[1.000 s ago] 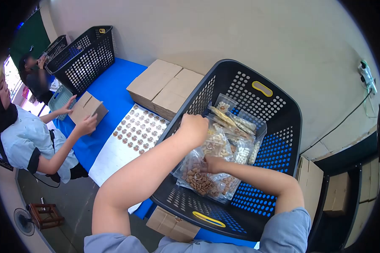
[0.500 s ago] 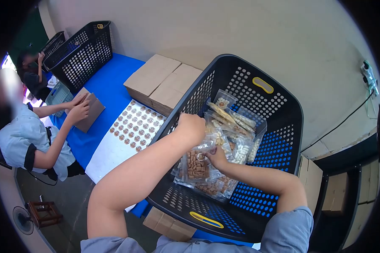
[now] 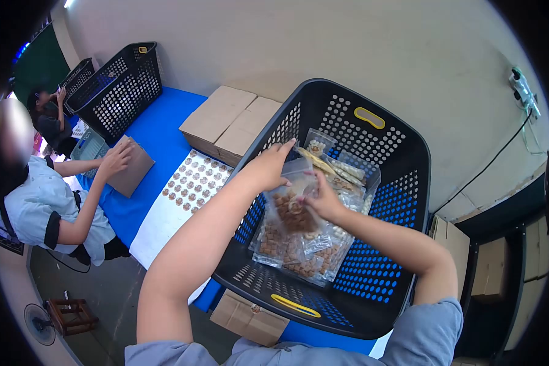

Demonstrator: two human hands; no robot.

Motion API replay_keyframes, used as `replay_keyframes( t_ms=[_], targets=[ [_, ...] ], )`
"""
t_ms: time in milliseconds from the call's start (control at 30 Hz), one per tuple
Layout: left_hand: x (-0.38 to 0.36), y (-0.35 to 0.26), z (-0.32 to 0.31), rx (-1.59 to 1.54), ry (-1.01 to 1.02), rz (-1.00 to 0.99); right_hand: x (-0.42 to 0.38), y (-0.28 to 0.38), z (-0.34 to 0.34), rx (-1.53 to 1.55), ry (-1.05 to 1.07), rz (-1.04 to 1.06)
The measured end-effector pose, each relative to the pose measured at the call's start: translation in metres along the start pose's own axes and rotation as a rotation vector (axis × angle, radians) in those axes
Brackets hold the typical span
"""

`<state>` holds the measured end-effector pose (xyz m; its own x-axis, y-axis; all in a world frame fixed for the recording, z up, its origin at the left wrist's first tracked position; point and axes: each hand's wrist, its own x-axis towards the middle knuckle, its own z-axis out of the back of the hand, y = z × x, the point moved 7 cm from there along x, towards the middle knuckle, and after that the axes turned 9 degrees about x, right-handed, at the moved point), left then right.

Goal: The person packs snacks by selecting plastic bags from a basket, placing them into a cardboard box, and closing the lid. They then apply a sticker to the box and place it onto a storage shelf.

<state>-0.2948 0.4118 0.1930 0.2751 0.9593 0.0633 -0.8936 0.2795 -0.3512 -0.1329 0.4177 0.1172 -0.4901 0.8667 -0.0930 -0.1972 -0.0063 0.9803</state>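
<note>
A clear plastic bag of brown pillow-shaped pieces (image 3: pixel 287 213), with a round sticker on it, is raised over the other bags in a black perforated basket (image 3: pixel 381 293). My right hand (image 3: pixel 326 200) pinches this bag at its right side. Close to the bag's upper left is my left hand (image 3: pixel 269 169), its fingers stretched and apart; whether the thumb touches the plastic is hard to tell. Beneath lie several bags of brown pieces (image 3: pixel 308 263). Farther back in the basket are bags of pale pieces (image 3: pixel 348 174).
Flattened cardboard boxes (image 3: pixel 219 119) and a sheet of round stickers (image 3: pixel 192 180) lie left of the basket on a blue tablecloth (image 3: pixel 177 110). A co-worker (image 3: pixel 61 195) handles a cardboard box (image 3: pixel 131 168) at left. Another black basket (image 3: pixel 119 85) stands behind. A power strip (image 3: pixel 523 88) hangs on the wall.
The bag of brown pieces has come up off the pile in my right hand. My left hand has opened from a curled shape. The view has shifted slightly.
</note>
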Motion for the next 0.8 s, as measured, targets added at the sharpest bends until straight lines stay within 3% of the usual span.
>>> replay_keyframes(
  t_ms=[67, 100, 167, 200, 267, 300, 367, 467, 533, 600, 633, 700, 733, 800],
  targets=[
    [0.0, -0.001, 0.005, -0.127, -0.113, -0.027, 0.0, 0.024, 0.012, 0.06, 0.2, 0.055],
    [0.003, 0.0, 0.01, -0.129, -0.117, -0.025, -0.001, 0.034, 0.021, 0.057, 0.204, 0.056],
    [0.009, 0.0, 0.0, -0.342, 0.233, 0.039, -0.008, 0.055, 0.033, -0.067, 0.265, 0.129],
    [0.008, -0.004, 0.003, -0.343, 0.234, 0.039, -0.012, 0.063, 0.038, -0.084, 0.276, 0.089],
    [0.007, -0.014, 0.024, -0.302, -0.018, 0.018, -0.006, 0.061, 0.051, -0.01, 0.175, 0.117],
    [0.006, -0.014, 0.022, -0.302, -0.013, 0.016, -0.001, 0.059, 0.062, 0.062, 0.075, 0.145],
    [0.002, -0.015, 0.043, -0.136, -0.338, -0.034, 0.017, 0.04, 0.077, 0.049, -0.038, 0.156],
    [-0.003, -0.022, 0.059, -0.018, -0.497, -0.078, 0.036, -0.004, 0.084, 0.129, -0.141, -0.026],
    [-0.004, -0.026, 0.067, 0.087, -0.569, -0.094, 0.037, -0.03, 0.05, -0.622, 0.245, 0.016],
    [-0.008, -0.022, 0.073, 0.061, -0.661, -0.002, 0.027, -0.05, 0.015, -0.98, 0.392, 0.162],
    [-0.007, -0.021, 0.073, 0.065, -0.657, -0.005, 0.021, -0.052, 0.003, -0.974, 0.389, 0.163],
    [-0.007, -0.015, 0.073, 0.066, -0.648, 0.056, 0.006, -0.047, -0.025, -1.282, 0.473, 0.487],
    [-0.007, -0.015, 0.072, 0.067, -0.643, 0.057, 0.007, -0.05, -0.026, -1.278, 0.474, 0.486],
    [-0.006, -0.018, 0.07, 0.144, -0.635, 0.001, -0.002, -0.064, -0.043, -1.375, 0.733, 0.597]
  ],
)
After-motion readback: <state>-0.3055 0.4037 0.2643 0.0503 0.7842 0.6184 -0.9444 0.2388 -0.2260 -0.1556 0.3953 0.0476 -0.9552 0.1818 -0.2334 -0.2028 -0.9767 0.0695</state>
